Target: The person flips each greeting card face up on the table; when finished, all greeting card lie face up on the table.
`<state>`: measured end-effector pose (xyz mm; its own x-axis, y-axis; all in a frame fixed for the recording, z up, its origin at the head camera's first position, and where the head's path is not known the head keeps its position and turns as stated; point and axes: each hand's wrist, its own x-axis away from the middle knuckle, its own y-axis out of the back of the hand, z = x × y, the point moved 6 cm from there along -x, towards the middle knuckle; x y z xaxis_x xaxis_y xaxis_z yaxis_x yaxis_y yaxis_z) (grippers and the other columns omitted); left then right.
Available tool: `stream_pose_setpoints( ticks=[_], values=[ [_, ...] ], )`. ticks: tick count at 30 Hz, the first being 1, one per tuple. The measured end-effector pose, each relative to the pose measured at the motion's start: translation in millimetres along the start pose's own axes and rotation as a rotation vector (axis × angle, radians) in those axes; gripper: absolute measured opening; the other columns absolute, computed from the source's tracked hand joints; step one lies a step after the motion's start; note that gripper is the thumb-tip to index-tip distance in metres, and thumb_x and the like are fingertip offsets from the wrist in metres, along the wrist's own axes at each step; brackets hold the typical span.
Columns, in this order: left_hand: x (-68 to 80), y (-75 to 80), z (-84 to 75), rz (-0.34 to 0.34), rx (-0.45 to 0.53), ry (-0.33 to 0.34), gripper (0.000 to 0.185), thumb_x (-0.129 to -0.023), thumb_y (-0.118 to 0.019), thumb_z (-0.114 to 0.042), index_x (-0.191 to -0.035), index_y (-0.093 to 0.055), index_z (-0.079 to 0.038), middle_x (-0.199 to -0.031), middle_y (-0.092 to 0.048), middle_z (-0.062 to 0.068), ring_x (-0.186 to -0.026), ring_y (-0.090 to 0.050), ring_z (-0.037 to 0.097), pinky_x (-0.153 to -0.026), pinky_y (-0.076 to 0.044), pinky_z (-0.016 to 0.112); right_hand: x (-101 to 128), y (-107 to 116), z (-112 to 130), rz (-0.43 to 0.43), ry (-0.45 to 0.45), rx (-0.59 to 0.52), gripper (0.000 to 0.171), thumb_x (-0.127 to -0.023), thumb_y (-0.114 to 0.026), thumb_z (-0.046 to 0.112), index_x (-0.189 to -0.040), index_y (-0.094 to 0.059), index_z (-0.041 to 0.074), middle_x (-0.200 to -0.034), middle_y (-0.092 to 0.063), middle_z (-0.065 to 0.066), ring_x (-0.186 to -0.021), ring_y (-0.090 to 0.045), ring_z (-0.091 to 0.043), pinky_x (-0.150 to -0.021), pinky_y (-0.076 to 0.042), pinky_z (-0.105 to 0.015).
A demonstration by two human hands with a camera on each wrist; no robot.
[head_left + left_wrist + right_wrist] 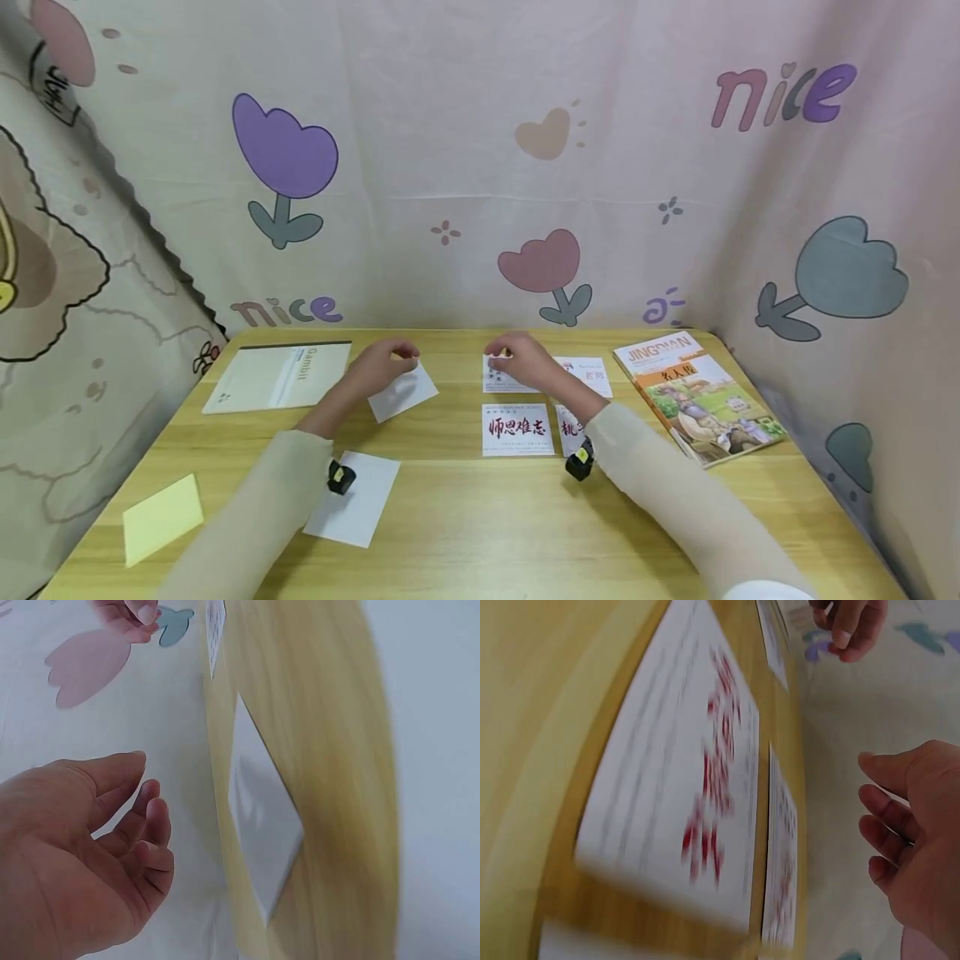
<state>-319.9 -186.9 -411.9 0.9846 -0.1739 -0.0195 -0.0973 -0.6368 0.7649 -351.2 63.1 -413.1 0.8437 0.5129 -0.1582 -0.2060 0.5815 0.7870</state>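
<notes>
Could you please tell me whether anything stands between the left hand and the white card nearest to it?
Nothing visible does. In the left wrist view, the left hand hovers empty, apart from the white card, which lies on the wooden table; only open space shows between hand and card.

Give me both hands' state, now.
Left hand: open, empty, clear of the blank card.
Right hand: open, empty, clear of the printed cards.
</notes>
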Motion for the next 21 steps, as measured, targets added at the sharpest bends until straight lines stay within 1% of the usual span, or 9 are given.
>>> stream_pose_setpoints(
  ticks=[4,6,8,12,15,18,21],
  values=[
    [16.5,14.1,14.9,-0.012,-0.023,0.043,0.025,-0.094,-0.06,-0.025,-0.116,-0.064,-0.013,-0.113,-0.063,0.005,-0.103,-0.056,0.026,-0.084,-0.041,0.047,-14,-22,24,0.066,0.098,-0.014,0.029,-0.091,-0.066,0.018,-0.118,-0.065,0.007,-0.108,-0.064,-0.005,-0.098,-0.056,-0.017,-0.084,-0.048,-0.033],
    [22.2,19.6,22.5,-0.014,-0.042,0.053,0.027,-0.094,-0.06,-0.026,-0.117,-0.063,-0.012,-0.113,-0.063,0.005,-0.103,-0.056,0.026,-0.084,-0.042,0.046,-22,-33,33,0.097,0.123,-0.024,0.031,-0.091,-0.066,0.017,-0.119,-0.064,0.005,-0.112,-0.064,-0.009,-0.101,-0.057,-0.021,-0.087,-0.047,-0.034],
    [24.8,22.4,30.3,-0.007,-0.061,0.048,0.028,-0.094,-0.06,-0.025,-0.118,-0.063,-0.01,-0.114,-0.063,0.007,-0.104,-0.056,0.028,-0.083,-0.042,0.048,-31,-43,39,0.116,0.132,-0.027,0.031,-0.091,-0.066,0.016,-0.12,-0.064,0.005,-0.113,-0.064,-0.01,-0.104,-0.057,-0.022,-0.089,-0.046,-0.034],
    [28.3,26.5,47.8,0.014,-0.079,0.063,0.032,-0.092,-0.062,-0.026,-0.119,-0.062,-0.009,-0.116,-0.061,0.012,-0.106,-0.055,0.031,-0.086,-0.042,0.05,-48,-63,47,0.148,0.114,-0.057,0.031,-0.091,-0.066,0.018,-0.12,-0.064,0.008,-0.113,-0.064,-0.004,-0.103,-0.057,-0.017,-0.088,-0.047,-0.03],
    [31.6,29.0,61.5,0.025,-0.087,0.082,0.033,-0.091,-0.064,-0.027,-0.118,-0.062,-0.008,-0.116,-0.061,0.014,-0.105,-0.055,0.031,-0.087,-0.043,0.048,-58,-76,50,0.179,0.089,-0.101,0.032,-0.091,-0.066,0.021,-0.121,-0.064,0.01,-0.111,-0.063,0.002,-0.099,-0.056,-0.012,-0.085,-0.047,-0.026],
    [34.5,31.3,71.7,0.031,-0.098,0.089,0.034,-0.09,-0.065,-0.026,-0.117,-0.062,-0.006,-0.113,-0.061,0.014,-0.102,-0.056,0.03,-0.085,-0.045,0.047,-66,-85,50,0.199,0.05,-0.149,0.033,-0.091,-0.065,0.022,-0.122,-0.063,0.01,-0.11,-0.062,0.002,-0.096,-0.056,-0.012,-0.084,-0.048,-0.026],
    [35.5,31.7,77.6,0.035,-0.099,0.082,0.033,-0.089,-0.066,-0.026,-0.115,-0.063,-0.005,-0.109,-0.062,0.013,-0.099,-0.057,0.029,-0.084,-0.045,0.046,-72,-88,46,0.199,0.02,-0.175,0.033,-0.091,-0.066,0.019,-0.122,-0.063,0.008,-0.109,-0.062,0.001,-0.097,-0.055,-0.014,-0.085,-0.048,-0.027]
  ],
)
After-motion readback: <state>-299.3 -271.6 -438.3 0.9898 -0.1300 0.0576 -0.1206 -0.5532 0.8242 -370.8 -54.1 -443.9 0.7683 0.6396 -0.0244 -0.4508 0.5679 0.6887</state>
